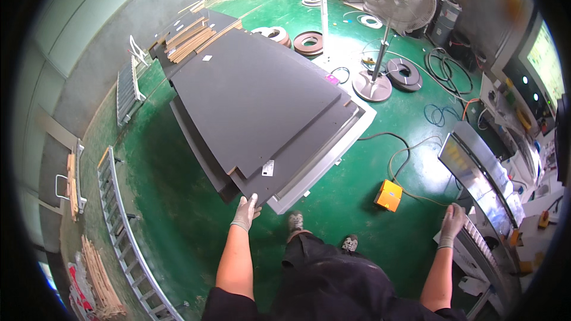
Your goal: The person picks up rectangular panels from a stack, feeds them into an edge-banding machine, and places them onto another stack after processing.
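My left hand (245, 213), in a pale thin glove, is at the near corner of a stack of dark grey panels. Its fingers are closed on the edge of a lower grey panel (260, 191), which carries a white label (268, 168). Above it lies a large grey panel (250, 92) with a notched near corner. The stack rests on a light-coloured board or table (321, 169), whose edge shows along the right side. Far to the right, my gloved right hand (454, 224) lies on the edge of a machine with a row of rollers (479, 244), holding nothing that I can see.
An orange box (388, 195) with cables sits on the green floor between stack and machine. A standing fan (373, 86) and coils of edging strip (308, 43) are beyond. Wooden strips (190, 38) lie at the stack's far end. A roller conveyor (128, 238) curves along the left.
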`<state>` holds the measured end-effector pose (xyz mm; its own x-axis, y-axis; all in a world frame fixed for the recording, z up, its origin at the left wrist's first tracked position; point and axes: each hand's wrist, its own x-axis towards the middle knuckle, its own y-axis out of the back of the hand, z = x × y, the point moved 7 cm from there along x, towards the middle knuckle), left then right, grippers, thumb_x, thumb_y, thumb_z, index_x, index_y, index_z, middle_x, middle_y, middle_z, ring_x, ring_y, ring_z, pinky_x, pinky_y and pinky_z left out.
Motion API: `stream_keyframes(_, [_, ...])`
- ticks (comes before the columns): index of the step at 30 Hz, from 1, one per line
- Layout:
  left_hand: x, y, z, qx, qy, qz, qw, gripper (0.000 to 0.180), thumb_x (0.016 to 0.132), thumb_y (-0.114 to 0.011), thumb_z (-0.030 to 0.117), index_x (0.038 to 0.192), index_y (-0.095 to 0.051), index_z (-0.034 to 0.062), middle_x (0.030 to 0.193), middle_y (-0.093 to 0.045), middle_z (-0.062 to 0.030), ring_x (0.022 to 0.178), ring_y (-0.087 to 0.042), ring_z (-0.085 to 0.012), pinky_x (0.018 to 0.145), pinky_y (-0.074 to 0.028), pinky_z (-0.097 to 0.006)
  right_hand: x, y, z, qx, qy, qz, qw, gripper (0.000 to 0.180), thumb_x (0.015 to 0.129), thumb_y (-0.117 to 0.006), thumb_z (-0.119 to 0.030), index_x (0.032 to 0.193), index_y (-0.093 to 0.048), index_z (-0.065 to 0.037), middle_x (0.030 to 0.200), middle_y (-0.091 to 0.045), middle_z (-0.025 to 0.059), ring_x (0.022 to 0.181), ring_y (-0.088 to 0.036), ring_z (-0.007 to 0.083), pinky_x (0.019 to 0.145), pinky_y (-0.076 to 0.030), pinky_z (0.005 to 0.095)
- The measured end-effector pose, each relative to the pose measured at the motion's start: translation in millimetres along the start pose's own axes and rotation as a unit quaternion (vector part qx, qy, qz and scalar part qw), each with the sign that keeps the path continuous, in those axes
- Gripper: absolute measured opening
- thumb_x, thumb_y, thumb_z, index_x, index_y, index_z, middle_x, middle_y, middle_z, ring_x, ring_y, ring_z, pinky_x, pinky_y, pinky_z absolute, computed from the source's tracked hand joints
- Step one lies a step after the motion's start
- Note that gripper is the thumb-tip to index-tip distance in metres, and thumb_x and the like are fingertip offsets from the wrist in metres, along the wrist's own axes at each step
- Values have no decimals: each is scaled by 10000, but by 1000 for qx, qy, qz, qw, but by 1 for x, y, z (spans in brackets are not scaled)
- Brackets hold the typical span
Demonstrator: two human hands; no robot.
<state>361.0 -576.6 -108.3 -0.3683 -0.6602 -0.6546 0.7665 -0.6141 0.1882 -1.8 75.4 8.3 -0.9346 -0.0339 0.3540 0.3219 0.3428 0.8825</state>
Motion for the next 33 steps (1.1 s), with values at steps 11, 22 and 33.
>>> stream_keyframes(11, [106, 93, 84, -168, -155, 95, 969, 509, 936, -636, 364, 1263, -513, -6, 1143, -583, -90, 1051, -544, -184, 841, -473, -340, -34, -132, -392, 293, 97, -345, 887, 294, 929, -609, -219, 1134, -658, -12, 1112, -674, 157, 1054, -642, 283, 906, -496, 351])
stream_keyframes(22, [136, 112, 87, -69, -124, -15, 990, 576, 883, -747, 309, 1232, -449, -41, 1194, -571, -129, 1104, -539, -201, 988, -430, -345, 165, -294, -493, 432, -60, -330, 837, 735, 824, -716, -254, 1412, -414, 69, 1443, -464, 211, 1335, -448, 297, 1101, -343, 348])
stream_keyframes(33, [127, 95, 76, -96, -94, -3, 991, 766, 964, -567, 492, 1319, -401, -167, 1344, -507, -234, 1264, -462, -267, 1092, -335, -355, 145, -270, -481, 207, 114, -280, 930, 669, 760, -676, -248, 1334, -515, 57, 1315, -574, 239, 1228, -548, 335, 1067, -400, 362])
